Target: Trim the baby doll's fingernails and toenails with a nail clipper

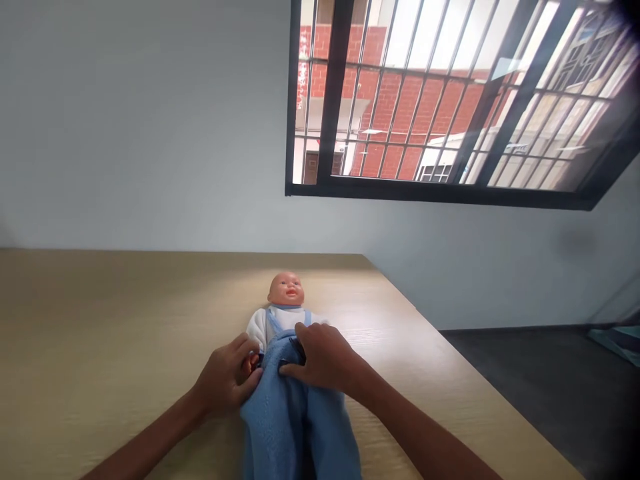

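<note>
A baby doll lies on its back, its bare head (286, 289) pointing away from me. It has on a white top (258, 327) with blue shoulder straps. Blue trousers (274, 407) cover its lower body and run toward me past the bottom of the view. Whether the straps join the trousers cannot be made out. At the left side of the waist, my left hand (227, 373) is closed on the trousers' edge, beside the doll's small hand (250, 363). My right hand (323, 357) pinches the waist from the right, fingers curled over the cloth and partly hiding the doll's arm.
The doll rests on a light wood table (125, 333), whose right edge slants down toward me. Behind it stands a pale wall (150, 133) with a barred, dark-framed window (440, 190). Dark floor (525, 380) shows at the right, with a greenish item (617, 343) on it.
</note>
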A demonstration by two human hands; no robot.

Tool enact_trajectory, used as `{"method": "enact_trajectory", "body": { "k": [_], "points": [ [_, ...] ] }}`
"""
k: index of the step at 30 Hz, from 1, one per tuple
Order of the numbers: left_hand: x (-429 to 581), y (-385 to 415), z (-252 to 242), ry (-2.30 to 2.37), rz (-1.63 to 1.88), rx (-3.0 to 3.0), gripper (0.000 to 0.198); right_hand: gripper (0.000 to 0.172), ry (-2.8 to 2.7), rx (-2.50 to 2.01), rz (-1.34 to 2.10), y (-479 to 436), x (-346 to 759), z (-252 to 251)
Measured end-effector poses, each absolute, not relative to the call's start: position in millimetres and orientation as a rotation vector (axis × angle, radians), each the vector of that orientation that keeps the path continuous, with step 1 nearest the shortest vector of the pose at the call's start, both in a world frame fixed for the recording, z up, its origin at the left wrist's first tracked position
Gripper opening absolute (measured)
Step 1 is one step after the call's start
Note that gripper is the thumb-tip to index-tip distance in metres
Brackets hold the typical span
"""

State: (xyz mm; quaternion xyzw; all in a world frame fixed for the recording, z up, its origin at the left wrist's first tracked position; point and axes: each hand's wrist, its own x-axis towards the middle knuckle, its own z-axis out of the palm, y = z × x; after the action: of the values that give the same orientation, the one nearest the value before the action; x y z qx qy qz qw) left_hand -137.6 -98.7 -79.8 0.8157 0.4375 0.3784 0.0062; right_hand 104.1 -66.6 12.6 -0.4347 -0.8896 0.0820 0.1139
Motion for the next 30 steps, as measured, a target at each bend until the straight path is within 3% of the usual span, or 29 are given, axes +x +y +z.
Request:
{"method": "enact_trajectory", "body": {
  "k": [9,15,24,30],
  "points": [
    [-151.3,-64.5,-97.9,0.970,1.184,2.772,0.020,0.026,-2.330,-0.818,0.736,-43.2,88.7,5.8],
    [-137.3,-56.5,-93.4,0.994,1.358,2.565,0.020,0.016,-2.057,-0.591,0.920,-33.9,65.4,-21.0],
    [-116.1,-59.7,-94.3,1.023,1.511,2.232,0.028,0.015,-2.042,-0.518,0.829,-41.3,75.2,-30.1],
    [-116.0,-59.6,-92.6,1.000,1.546,2.188,0.033,0.027,-2.178,-0.555,0.697,-48.5,81.0,-24.4]
  ]
}}
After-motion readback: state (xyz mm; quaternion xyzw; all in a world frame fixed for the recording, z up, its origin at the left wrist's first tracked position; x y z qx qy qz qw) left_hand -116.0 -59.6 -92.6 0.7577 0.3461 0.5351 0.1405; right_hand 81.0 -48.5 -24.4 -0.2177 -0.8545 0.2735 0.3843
